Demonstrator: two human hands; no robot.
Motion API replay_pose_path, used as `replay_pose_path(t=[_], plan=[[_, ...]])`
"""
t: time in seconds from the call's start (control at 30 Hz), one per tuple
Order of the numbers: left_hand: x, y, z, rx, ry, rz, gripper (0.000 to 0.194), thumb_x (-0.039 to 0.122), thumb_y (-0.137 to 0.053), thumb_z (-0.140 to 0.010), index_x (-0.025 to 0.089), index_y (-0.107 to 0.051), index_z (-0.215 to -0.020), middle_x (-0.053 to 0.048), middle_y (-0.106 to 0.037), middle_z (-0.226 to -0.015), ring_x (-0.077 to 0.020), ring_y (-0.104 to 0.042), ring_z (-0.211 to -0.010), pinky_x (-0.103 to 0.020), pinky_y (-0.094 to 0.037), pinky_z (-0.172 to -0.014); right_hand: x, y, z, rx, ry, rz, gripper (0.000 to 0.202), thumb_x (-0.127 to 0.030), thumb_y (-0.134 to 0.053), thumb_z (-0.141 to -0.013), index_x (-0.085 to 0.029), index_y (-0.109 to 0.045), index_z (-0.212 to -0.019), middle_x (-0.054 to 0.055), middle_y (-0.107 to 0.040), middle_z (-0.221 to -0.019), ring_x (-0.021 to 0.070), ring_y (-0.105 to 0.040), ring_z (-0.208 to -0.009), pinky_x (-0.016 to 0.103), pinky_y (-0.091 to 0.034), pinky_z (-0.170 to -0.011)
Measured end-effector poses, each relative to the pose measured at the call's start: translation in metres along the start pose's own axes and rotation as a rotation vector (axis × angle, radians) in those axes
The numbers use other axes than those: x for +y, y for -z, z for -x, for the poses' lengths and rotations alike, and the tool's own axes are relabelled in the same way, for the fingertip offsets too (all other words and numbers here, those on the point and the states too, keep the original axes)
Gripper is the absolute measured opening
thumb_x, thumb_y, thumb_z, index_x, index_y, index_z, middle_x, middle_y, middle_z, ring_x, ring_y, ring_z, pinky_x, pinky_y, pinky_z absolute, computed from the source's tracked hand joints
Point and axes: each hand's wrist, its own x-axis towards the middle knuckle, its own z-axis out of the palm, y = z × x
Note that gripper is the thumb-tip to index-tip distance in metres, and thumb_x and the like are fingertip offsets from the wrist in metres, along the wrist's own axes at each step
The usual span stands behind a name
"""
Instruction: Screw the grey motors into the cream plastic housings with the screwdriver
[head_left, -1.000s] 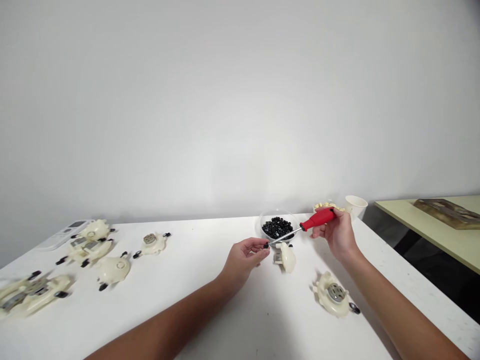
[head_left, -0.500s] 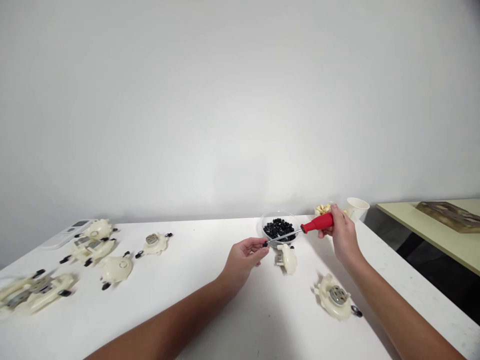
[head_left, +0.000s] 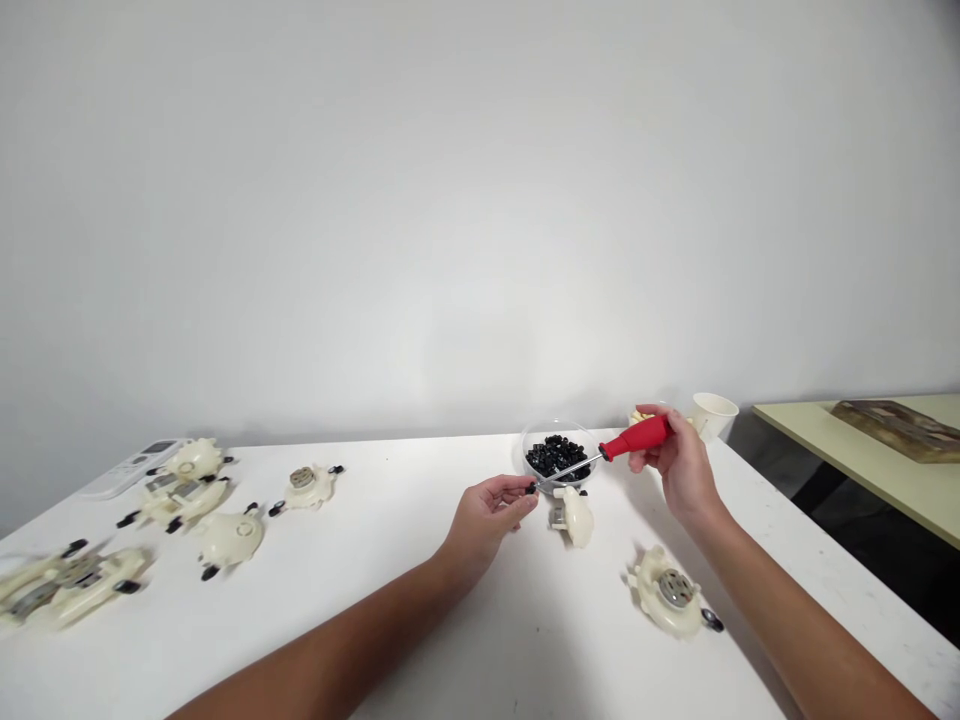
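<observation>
My left hand (head_left: pixel 491 512) pinches a small black piece (head_left: pixel 532 488) between thumb and fingers. The tip of a red-handled screwdriver (head_left: pixel 637 437) meets that piece. My right hand (head_left: pixel 679 462) grips the screwdriver by its handle, with the shaft slanting down to the left. Just behind the shaft stands a clear round bowl (head_left: pixel 534 436) holding many small black pieces (head_left: pixel 556 456). A cream plastic part (head_left: pixel 577 516) with a grey metal piece lies below the bowl. Nearer to my right forearm is another cream part (head_left: pixel 670 592) with a grey metal disc and a black tip.
Several cream parts with black tips (head_left: pixel 231 540) lie at the left of the white table (head_left: pixel 420 640). A white remote control (head_left: pixel 131 468) is behind them. A white cup (head_left: pixel 714 415) stands at the back right. A greenish table (head_left: pixel 885 470) bears a brown flat object (head_left: pixel 900 430).
My right hand's fingers have shifted on the screwdriver handle, loosening and lifting a little. The handle has moved slightly right and up. My left hand stays in place with the black piece.
</observation>
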Motion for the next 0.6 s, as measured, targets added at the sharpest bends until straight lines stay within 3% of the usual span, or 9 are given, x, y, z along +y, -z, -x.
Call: replay_pose_path(t=[0.13, 0.23, 0.33, 0.43, 0.53, 0.6], plan=[[0.000, 0.000, 0.000, 0.006, 0.004, -0.004, 0.044, 0.046, -0.086, -0.077, 0.018, -0.080, -0.111, -0.009, -0.077, -0.097, -0.0163, -0.060, -0.076, -0.029, -0.049, -0.070, 0.001, 0.001, -0.001, -0.031, -0.046, -0.104, 0.039, -0.047, -0.053, -0.089, -0.019, -0.071, -0.110, 0.008, -0.076, -0.088, 0.0235, -0.069, -0.066, 0.032, -0.054, -0.049], [-0.001, 0.000, -0.001, 0.010, -0.003, -0.007, 0.045, 0.047, -0.086, -0.077, 0.018, -0.080, -0.111, -0.009, -0.077, -0.097, -0.0170, -0.060, -0.076, -0.029, -0.049, -0.070, 0.003, 0.001, -0.003, 0.015, -0.055, -0.057, 0.027, -0.045, -0.061, -0.091, -0.020, -0.070, -0.092, 0.004, -0.070, -0.072, 0.0188, -0.063, -0.055, 0.030, -0.052, -0.049], [-0.002, 0.000, -0.001, 0.012, -0.005, -0.007, 0.045, 0.047, -0.086, -0.077, 0.018, -0.080, -0.111, -0.010, -0.076, -0.096, -0.0174, -0.060, -0.077, -0.030, -0.050, -0.069, 0.005, 0.001, -0.004, 0.075, -0.036, 0.013, 0.030, -0.048, -0.069, -0.089, -0.022, -0.062, -0.078, -0.001, -0.060, -0.057, 0.0175, -0.058, -0.048, 0.029, -0.049, -0.044], [-0.004, 0.000, -0.002, 0.007, -0.012, -0.008, 0.046, 0.048, -0.085, -0.077, 0.018, -0.080, -0.111, -0.009, -0.076, -0.095, -0.0174, -0.060, -0.077, -0.030, -0.050, -0.070, 0.007, -0.001, -0.004, 0.080, -0.086, 0.038, 0.030, -0.052, -0.066, -0.090, -0.022, -0.064, -0.087, 0.002, -0.068, -0.067, 0.0202, -0.064, -0.053, 0.030, -0.051, -0.043], [-0.004, 0.000, -0.002, 0.000, -0.008, -0.013, 0.046, 0.047, -0.086, -0.077, 0.017, -0.080, -0.111, -0.009, -0.076, -0.093, -0.0164, -0.059, -0.075, -0.030, -0.050, -0.070, 0.010, -0.001, -0.003, 0.018, -0.134, -0.074, 0.035, -0.051, -0.055, -0.092, -0.022, -0.067, -0.106, 0.008, -0.077, -0.089, 0.0260, -0.073, -0.074, 0.032, -0.057, -0.047], [-0.004, 0.000, -0.001, 0.000, -0.011, -0.015, 0.046, 0.047, -0.085, -0.077, 0.017, -0.080, -0.111, -0.009, -0.076, -0.095, -0.0164, -0.059, -0.076, -0.030, -0.050, -0.070, 0.012, 0.000, -0.004, -0.006, -0.139, -0.134, 0.035, -0.049, -0.054, -0.091, -0.021, -0.068, -0.107, 0.011, -0.078, -0.094, 0.0274, -0.074, -0.082, 0.032, -0.058, -0.049]])
